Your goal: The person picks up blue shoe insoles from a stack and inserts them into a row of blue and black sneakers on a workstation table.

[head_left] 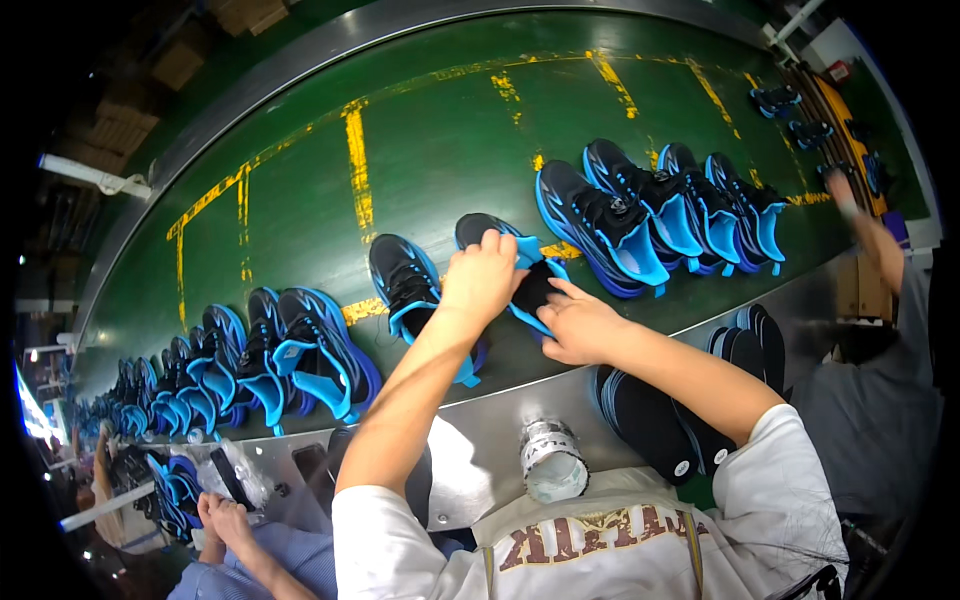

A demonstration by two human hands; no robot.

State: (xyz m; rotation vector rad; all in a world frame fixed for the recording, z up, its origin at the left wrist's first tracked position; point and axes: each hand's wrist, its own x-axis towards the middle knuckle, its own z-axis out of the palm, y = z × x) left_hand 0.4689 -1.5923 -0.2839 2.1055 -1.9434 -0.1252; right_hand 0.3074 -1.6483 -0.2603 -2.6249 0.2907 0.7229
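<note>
A black sneaker with blue lining and sole (482, 226) lies on the green work surface in front of me, toe pointing away. My left hand (482, 278) is closed on its upper beside the opening, fingers at the blue tongue. My right hand (588, 325) grips the heel side of the same sneaker, its fingers at the collar. Between my hands a black piece (534, 288) shows in the opening; whether it is an insole or the shoe's inside I cannot tell. Just left stands another such sneaker (403, 272), close to my left forearm.
More sneakers stand right (600, 225) and in a long row left (320, 345). Stacks of black insoles (650, 425) lie on the near metal ledge (505, 405), by a wrapped cup-like container (553, 462). Co-workers' hands show lower left (225, 520) and far right (875, 235).
</note>
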